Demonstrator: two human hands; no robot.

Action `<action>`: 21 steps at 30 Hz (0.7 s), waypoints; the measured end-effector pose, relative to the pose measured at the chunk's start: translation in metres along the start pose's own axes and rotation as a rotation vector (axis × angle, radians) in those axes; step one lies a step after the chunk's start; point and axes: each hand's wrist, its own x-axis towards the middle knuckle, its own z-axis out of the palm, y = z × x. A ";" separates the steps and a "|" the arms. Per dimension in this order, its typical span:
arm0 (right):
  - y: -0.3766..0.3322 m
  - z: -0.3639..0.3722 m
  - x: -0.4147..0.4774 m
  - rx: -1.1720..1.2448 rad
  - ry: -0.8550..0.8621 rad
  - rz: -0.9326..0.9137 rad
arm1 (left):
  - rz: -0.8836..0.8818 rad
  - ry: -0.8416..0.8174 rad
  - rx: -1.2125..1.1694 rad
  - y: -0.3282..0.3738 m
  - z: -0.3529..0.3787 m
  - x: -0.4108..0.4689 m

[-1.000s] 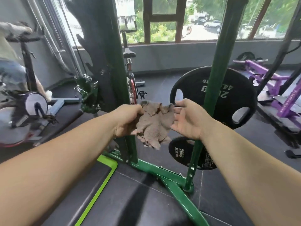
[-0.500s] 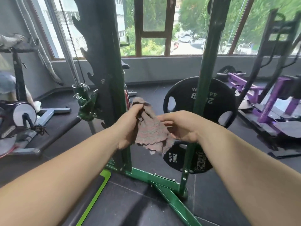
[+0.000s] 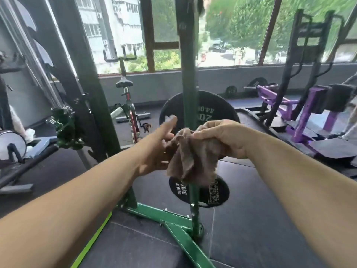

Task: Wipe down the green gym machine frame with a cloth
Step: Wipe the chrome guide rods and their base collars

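A crumpled brownish-grey cloth hangs from my right hand, whose fingers are curled over its top. My left hand is just left of the cloth with fingers stretched out; whether it touches the cloth I cannot tell. Straight behind the cloth rises a thin green upright of the green machine frame. A thicker dark upright stands to the left. The cloth hangs in front of the thin post, about level with the big weight plate.
A large black weight plate and a smaller one sit on the frame behind the post. A spin bike stands further back. Purple machines fill the right side, another exercise bike the left. Black rubber mats cover the floor.
The cloth passed from my left hand to my right hand. My left hand let go and opened. My view rose, and both hands moved up towards the thin green post.
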 end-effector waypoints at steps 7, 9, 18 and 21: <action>0.015 -0.147 -0.045 -0.344 0.007 0.077 | 0.263 0.135 -0.191 0.014 0.146 0.061; 0.014 -0.175 -0.050 -0.381 -0.009 0.143 | 0.269 0.180 -0.253 0.018 0.170 0.070; 0.002 -0.235 -0.031 -0.274 0.239 0.015 | -0.100 0.070 -0.062 0.022 0.227 0.119; 0.002 -0.249 -0.031 -0.244 0.279 0.104 | -0.035 0.313 -0.150 0.026 0.222 0.149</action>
